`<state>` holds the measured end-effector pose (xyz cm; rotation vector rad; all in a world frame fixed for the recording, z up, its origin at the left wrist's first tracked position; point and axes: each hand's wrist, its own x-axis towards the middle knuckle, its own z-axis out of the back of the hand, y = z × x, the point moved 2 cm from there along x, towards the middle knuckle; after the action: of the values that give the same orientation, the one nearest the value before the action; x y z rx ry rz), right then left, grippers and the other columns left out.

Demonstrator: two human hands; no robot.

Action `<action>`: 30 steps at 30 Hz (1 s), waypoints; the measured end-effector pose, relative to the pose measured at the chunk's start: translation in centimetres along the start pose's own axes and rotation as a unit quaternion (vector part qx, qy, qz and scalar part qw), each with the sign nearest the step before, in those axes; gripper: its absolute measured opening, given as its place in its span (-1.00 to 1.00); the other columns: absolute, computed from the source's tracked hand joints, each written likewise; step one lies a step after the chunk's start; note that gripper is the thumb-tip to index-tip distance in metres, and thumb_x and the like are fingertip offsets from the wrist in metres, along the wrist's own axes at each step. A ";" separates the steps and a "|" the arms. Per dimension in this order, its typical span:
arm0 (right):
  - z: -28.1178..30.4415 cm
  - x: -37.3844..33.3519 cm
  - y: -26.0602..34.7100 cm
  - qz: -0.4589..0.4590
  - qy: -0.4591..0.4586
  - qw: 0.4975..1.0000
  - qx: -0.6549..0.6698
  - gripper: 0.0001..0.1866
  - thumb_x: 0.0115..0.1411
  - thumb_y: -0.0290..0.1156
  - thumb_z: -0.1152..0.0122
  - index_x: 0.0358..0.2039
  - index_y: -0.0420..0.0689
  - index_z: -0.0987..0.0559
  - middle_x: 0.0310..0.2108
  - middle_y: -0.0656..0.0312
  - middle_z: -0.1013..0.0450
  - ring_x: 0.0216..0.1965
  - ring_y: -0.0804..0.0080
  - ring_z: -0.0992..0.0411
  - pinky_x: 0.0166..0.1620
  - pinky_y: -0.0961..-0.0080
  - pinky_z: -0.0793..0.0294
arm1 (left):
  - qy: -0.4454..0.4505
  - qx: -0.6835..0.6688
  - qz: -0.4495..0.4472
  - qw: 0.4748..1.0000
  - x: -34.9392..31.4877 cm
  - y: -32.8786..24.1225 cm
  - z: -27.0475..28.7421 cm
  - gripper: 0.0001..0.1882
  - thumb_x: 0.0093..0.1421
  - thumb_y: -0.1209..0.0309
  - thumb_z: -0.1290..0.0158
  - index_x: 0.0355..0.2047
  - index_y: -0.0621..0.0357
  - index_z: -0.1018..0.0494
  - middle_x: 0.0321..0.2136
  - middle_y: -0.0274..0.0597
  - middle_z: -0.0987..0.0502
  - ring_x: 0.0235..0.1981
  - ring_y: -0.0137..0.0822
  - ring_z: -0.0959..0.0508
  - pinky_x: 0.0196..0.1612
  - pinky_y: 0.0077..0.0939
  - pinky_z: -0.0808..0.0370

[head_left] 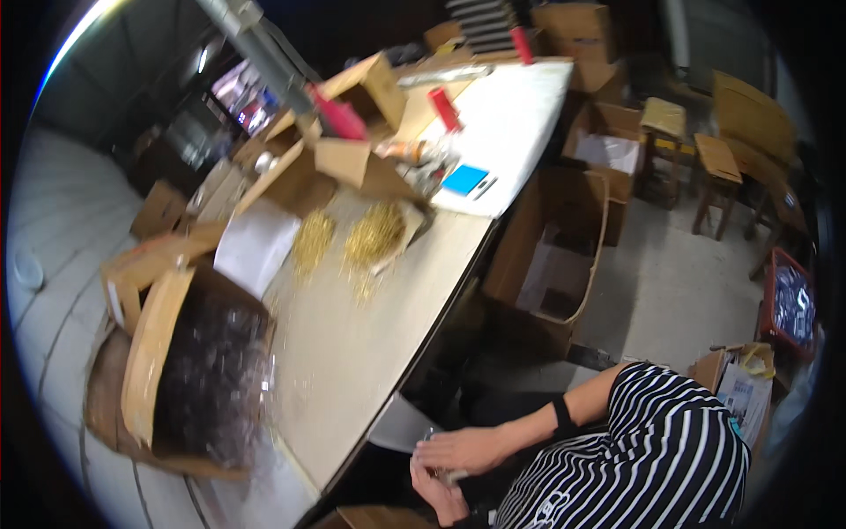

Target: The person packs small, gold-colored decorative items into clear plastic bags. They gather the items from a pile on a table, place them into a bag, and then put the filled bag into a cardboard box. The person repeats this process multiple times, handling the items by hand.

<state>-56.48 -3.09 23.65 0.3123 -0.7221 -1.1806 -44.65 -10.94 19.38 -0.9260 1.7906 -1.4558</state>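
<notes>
My right hand [460, 448], a black band at its wrist, lies across my left hand [434, 488] at the lower middle of the view. The fingers of both hands are closed together. A bit of something pale and a small clear edge show between them, too small to name. Next to the fingers, beside the table's edge, is a pale grey flat surface [401, 425]. On the table [352, 344] lie two heaps of gold shredded filler, one loose heap [311, 242] and one fuller heap [374, 234] beside an open carton's flap.
An open carton [141, 379] of clear plastic pieces stands at the left. Farther back are a blue-topped scale [469, 180], a red cylinder [444, 109] and cardboard boxes. Beyond the table are a deep open carton [555, 256], wooden stools [718, 159] and a red crate [789, 304].
</notes>
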 end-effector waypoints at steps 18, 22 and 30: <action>1.0 1.7 1.5 -0.010 0.039 0.998 -0.047 -0.47 0.10 -0.36 -0.18 0.09 -0.23 -0.36 0.16 0.01 -0.24 0.26 0.13 -0.12 0.26 0.19 -0.10 | -0.084 -0.228 0.125 0.962 -0.8 -0.1 2.7 -0.74 0.33 0.31 0.16 -0.12 0.23 -0.37 -0.28 -0.18 -0.52 -0.33 -0.37 -0.58 -0.40 -0.39 -0.62; 4.1 4.8 -0.7 -0.016 -0.032 0.998 -0.050 -0.50 0.10 -0.42 -0.17 0.07 -0.22 -0.36 0.15 0.03 -0.26 0.25 0.13 -0.14 0.24 0.24 -0.16 | -0.107 -0.154 0.182 0.965 -1.3 -0.8 4.4 -0.73 0.34 0.31 0.17 -0.10 0.25 -0.36 -0.28 -0.14 -0.53 -0.37 -0.33 -0.61 -0.50 -0.50 -0.62; 5.8 24.0 -11.1 -0.130 0.051 0.979 -0.146 -0.62 0.12 -0.32 -0.10 -0.10 -0.27 -0.42 -0.04 -0.02 -0.37 0.05 0.07 -0.31 0.07 0.25 -0.35 | -0.073 -0.192 0.254 0.945 -3.9 3.8 8.7 -0.67 0.19 0.56 -0.01 -0.01 0.27 -0.31 -0.17 -0.06 -0.50 -0.23 -0.25 -0.58 -0.35 -0.46 -0.64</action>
<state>-63.75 -28.39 29.90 0.2222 -0.4170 -1.4883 -35.77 -11.81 14.29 -0.6566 2.0412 -0.7140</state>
